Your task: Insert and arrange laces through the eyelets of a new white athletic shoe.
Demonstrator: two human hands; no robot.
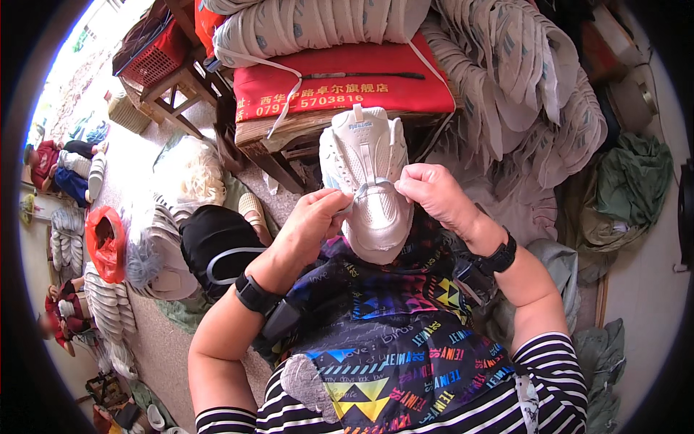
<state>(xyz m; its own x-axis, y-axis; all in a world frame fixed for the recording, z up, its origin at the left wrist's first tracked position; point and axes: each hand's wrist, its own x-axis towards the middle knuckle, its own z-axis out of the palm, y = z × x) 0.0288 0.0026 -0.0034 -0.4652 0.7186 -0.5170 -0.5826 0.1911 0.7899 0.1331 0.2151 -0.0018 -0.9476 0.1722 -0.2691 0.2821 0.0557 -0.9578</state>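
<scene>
A white sneaker upper (377, 224) with mesh panels rests against the front of my body, toe toward me and heel tab pointing away. A pale lace (372, 188) crosses its throat just above the toe. My left hand (318, 217) is closed in a pinch at the lace's left side. On the other side, my right hand (437, 194) pinches close to the lace's right end, thumb and forefinger pressed together. Both hands sit right beside the upper; the lace ends inside the fingers are mostly hidden.
Beyond the upper stands a wooden stool (271, 137) with a red printed cloth (332, 72), a thin dark tool (361, 75) and stacked uppers (325, 32). More uppers (506, 65) hang at right. A black bag (217, 239) and red plastic bag (106, 246) lie left. People sit farther left.
</scene>
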